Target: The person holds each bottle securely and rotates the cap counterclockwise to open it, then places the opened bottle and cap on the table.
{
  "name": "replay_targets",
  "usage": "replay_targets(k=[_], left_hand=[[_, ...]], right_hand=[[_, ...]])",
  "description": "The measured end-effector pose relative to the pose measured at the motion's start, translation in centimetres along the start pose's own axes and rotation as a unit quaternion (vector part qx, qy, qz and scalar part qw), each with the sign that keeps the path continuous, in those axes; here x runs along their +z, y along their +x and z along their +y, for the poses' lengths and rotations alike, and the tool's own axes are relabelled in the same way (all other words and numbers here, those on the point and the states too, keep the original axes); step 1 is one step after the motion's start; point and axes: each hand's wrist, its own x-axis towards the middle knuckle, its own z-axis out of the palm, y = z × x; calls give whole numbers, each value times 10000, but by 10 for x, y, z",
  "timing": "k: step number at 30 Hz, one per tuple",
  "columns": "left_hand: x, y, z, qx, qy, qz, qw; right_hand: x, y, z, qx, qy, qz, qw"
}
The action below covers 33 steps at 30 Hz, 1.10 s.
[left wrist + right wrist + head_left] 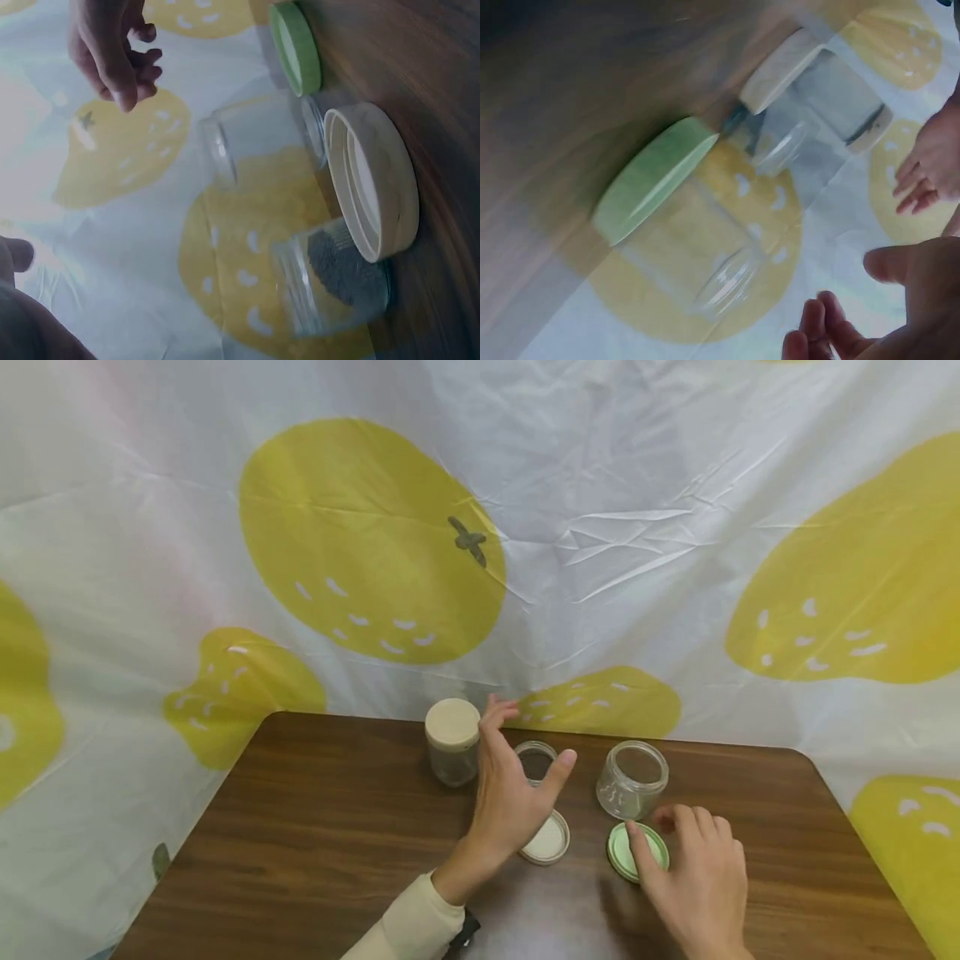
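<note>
My left hand (513, 797) is raised with its fingers and thumb spread, holding nothing. Behind it, partly hidden, stands an open glass jar (536, 758) with dark grains (341, 266) inside. A cream lid (546, 843) lies inner side up in front of that jar. My right hand (701, 872) hovers over the table's right half, fingers loosely bent and apart from the thumb. Beside its thumb a green lid (619, 852) lies inner side up; the right wrist view shows the hand (907, 300) gripping nothing. Behind the green lid is an open clear glass jar (632, 789).
Left of my left hand stands a glass jar with a cream lid on (452, 727). All of these rest on a dark wooden table (315, 835) with rounded back corners. Right behind it hangs a white cloth (615, 585) with yellow fruit prints.
</note>
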Motion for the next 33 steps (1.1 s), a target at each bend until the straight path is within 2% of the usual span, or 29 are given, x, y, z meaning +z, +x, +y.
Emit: replay_targets(k=[4, 7, 9, 11, 13, 15, 17, 19, 22, 26, 30, 33], left_hand=[[-22, 3, -8, -303, 167, 429, 9985], [-37, 5, -17, -557, 257, 604, 9963], [-47, 6, -25, -824, 227, 613, 9945], [-57, 6, -33, -1196, 58, 502, 9915], [-66, 6, -41, -1608, -322, 367, 9858], [-74, 7, -48, -2073, -731, 180, 9754], [-79, 8, -56, -2401, -1085, 92, 9646], [-83, 8, -64, -2661, -1250, -19, 9558], [-88, 8, -75, -2803, -1306, -199, 9508], [-93, 3, -90, -2864, -1241, -590, 9482], [-96, -2, -100, -3022, -1077, -1038, 9415], [-97, -4, -107, -3130, -1041, -1169, 9368]], right_hand=[[9, 8, -15, -330, 431, 169, 9984], [16, 15, -29, -286, 731, 126, 9968], [21, 20, -39, -247, 900, 72, 9956], [26, 25, -49, -198, 1082, -45, 9939], [33, 29, -59, -236, 1275, -114, 9915], [41, 32, -68, -296, 1436, -113, 9891], [50, 35, -76, -377, 1579, -111, 9867], [59, 38, -84, -347, 1719, -167, 9844], [71, 44, -96, -98, 1839, -522, 9815], [86, 56, -109, 269, 1931, -1055, 9751], [101, 65, -119, 445, 2214, -1286, 9656], [112, 67, -125, 487, 2425, -1448, 9580]])
